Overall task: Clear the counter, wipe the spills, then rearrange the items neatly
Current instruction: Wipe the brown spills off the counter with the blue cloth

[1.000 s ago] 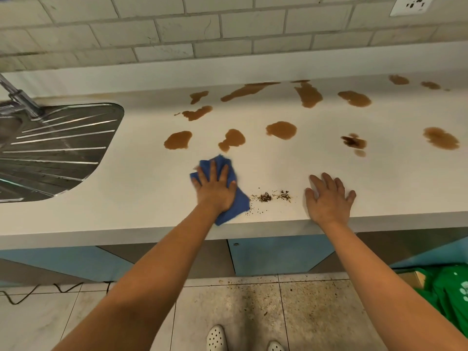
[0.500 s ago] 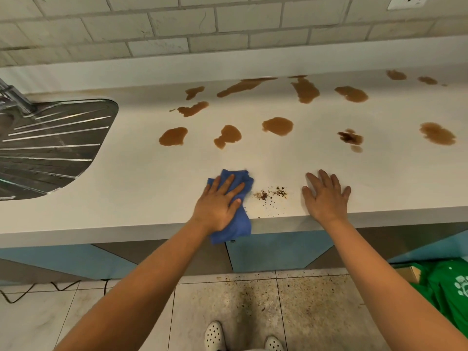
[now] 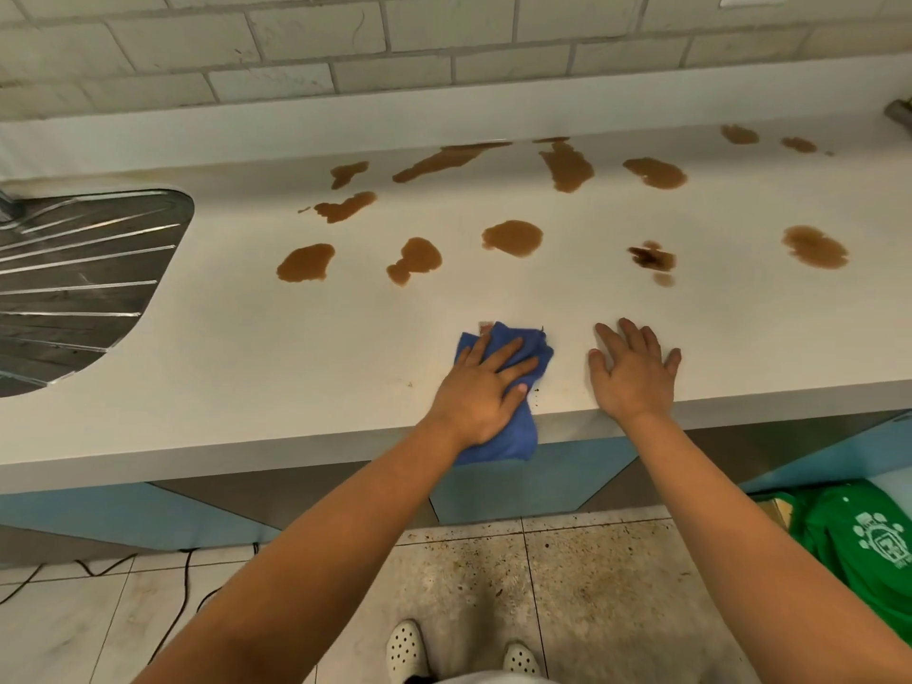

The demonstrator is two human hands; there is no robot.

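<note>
My left hand (image 3: 481, 387) presses flat on a blue cloth (image 3: 513, 436) at the front edge of the white counter (image 3: 247, 357); the cloth's lower end hangs over the edge. My right hand (image 3: 634, 370) lies flat on the counter just right of the cloth, fingers spread, holding nothing. Several brown liquid spills dot the counter beyond, among them a round one (image 3: 513, 237), a left one (image 3: 305, 262) and a dark one (image 3: 651, 259). A few dark crumbs (image 3: 535, 387) remain beside the cloth.
A steel sink drainboard (image 3: 79, 278) is set into the counter at the left. A tiled wall (image 3: 395, 42) backs the counter. Below are blue cabinet fronts (image 3: 518, 481), a speckled floor, black cables (image 3: 182, 589) at left and a green bag (image 3: 868, 545) at right.
My left hand slid the blue cloth to the right and toward the front edge, over the patch of dark crumbs, which is now mostly covered or swept. My right hand stayed in place.
</note>
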